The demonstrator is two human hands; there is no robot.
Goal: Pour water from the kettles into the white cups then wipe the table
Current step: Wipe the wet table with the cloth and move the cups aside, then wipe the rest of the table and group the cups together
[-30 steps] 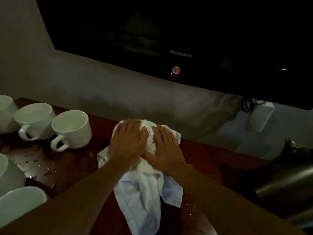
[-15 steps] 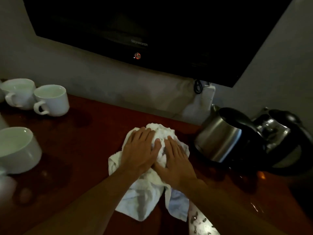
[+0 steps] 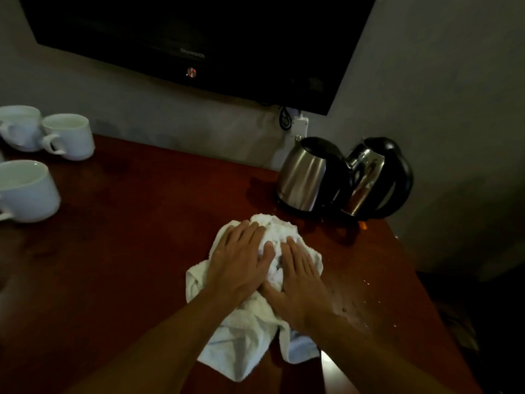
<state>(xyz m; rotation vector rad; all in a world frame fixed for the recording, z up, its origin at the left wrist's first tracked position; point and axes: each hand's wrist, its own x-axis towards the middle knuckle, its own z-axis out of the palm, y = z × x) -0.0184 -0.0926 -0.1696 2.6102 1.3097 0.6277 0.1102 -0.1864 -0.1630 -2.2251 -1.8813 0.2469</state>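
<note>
I see both hands lying flat on the white towel (image 3: pixel 244 345), fingers straight and close together, pressing it onto the red-brown table (image 3: pixel 136 237) and gripping nothing. The left hand (image 3: pixel 238 263) covers the towel's left part and the right hand (image 3: pixel 298 280) its right part, with the thumbs almost meeting over the bunched middle. The towel's loose end trails toward me, under the forearms. Beyond the towel and to its right stand a steel kettle (image 3: pixel 304 180) and a second kettle (image 3: pixel 375 180), touching side by side. Just right of the towel, water drops (image 3: pixel 355 305) dot the wood. Well left of the towel sit three white cups (image 3: pixel 69 136), upright.
</note>
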